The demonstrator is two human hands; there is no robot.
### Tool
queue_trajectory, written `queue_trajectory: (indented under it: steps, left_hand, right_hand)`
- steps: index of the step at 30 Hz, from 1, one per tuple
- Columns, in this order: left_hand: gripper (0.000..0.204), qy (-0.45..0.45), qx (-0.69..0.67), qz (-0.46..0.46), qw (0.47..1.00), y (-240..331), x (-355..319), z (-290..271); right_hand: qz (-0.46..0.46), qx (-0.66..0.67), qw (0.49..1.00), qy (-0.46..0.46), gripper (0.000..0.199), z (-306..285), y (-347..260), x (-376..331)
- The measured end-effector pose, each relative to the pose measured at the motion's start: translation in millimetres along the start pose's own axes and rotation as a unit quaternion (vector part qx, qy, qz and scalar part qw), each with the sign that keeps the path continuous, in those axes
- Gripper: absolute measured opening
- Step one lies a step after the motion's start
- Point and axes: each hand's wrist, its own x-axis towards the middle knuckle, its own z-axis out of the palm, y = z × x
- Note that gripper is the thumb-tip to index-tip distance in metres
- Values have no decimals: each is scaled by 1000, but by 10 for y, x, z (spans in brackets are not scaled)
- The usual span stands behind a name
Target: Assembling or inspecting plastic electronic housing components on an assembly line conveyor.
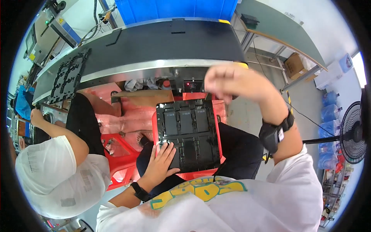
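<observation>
A black plastic tray-like panel (pixel 195 145) with moulded compartments lies across my lap on a red stool or board (pixel 155 131), whose edge shows along its sides. Dark rectangular pieces (pixel 185 121) fill its upper row. My left hand (pixel 162 164) rests on the panel's lower left, fingers stretched out flat. Beyond the panel's upper right corner, my right hand (pixel 226 81) is raised near the conveyor's front edge. Motion blurs its fingers, so whether it holds anything cannot be made out.
A black conveyor belt (pixel 154 42) runs across the front, carrying a black openwork frame (pixel 69 75) at left. A co-worker (pixel 58 166) sits to my left. A blue bin (pixel 176 9) stands behind the belt, a green-topped table (pixel 286 33) far right, a fan (pixel 351 131) right.
</observation>
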Motion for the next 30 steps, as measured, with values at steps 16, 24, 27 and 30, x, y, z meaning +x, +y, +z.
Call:
queue_trajectory:
  steps: [16,24,27,30]
  left_hand:
    - [55,107,-57,-23,992,23,356,-333]
    - [16,385,67,122,912,-575,2072,-2010]
    - [42,395,232,60,887,-1349,2683,-2204]
    - [58,163,172,-22,971,-1944,3226,-2285]
  right_hand:
    - [163,-430,838,294,44,-1188,29,1449]
    - [-9,-101,950,296,39,-451,-106,373]
    - [34,-59,988,138,43,148,66,-55]
    - [95,-32,989,107,42,700,733,-402]
